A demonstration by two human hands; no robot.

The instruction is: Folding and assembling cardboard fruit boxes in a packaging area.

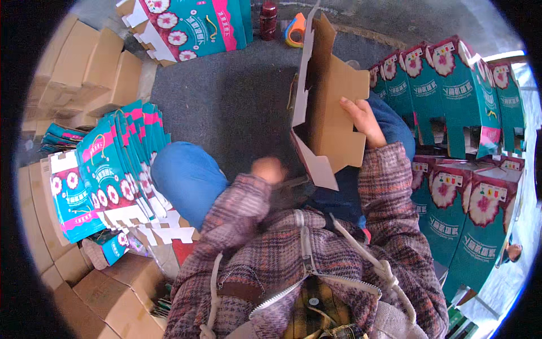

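A partly unfolded gift carton stands tilted over my right thigh, its plain brown inside toward me and its pale flaps spread. My right hand grips its right-hand panel, with fingers lying over the brown board. My left hand is apart from the carton, to its left and just above my lap. Motion smears its fingers, so I cannot make out their shape. The carton's printed outer side faces mostly away.
Flat teal-and-pink cartons fan out left of my knee; another flat stack lies ahead. Assembled teal cartons stand in rows at right. Brown boxes are piled at left. A red bottle and tape roll sit ahead.
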